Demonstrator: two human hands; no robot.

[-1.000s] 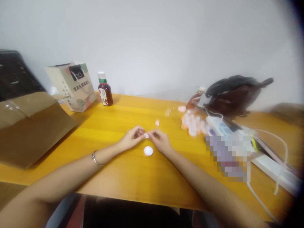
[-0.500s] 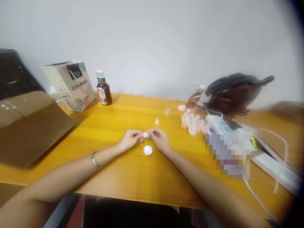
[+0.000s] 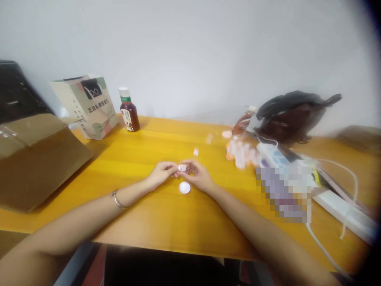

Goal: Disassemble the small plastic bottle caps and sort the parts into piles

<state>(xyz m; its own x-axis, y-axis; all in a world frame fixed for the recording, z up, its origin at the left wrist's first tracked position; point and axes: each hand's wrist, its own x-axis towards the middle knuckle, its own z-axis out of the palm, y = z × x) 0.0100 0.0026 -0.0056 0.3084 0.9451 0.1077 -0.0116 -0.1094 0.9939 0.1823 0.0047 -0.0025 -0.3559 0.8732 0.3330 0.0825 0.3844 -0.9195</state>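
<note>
One yellow table (image 3: 154, 230) lies under the grip. The left hand (image 3: 160, 174) pinches; whether the right hand (image 3: 200, 176) also presses, I cannot tell. Just bodyward rests a white disc (image 3: 185, 188); between the hands, the pinched small white piece (image 3: 182, 168).

Small white piece (image 3: 182, 168), at left hand (image 3: 160, 175): markings too small to read, one end hidden in grip. Right hand (image 3: 201, 178): contact with piece indistinct. Cardboard box (image 3: 44, 159): cut off by left edge. Pale heap (image 3: 242, 154): blurred, contents unclear. Purplish article (image 3: 276, 190): pixelated, unidentifiable. Both arms (image 3: 253, 220): cropped at lower edge.
</note>
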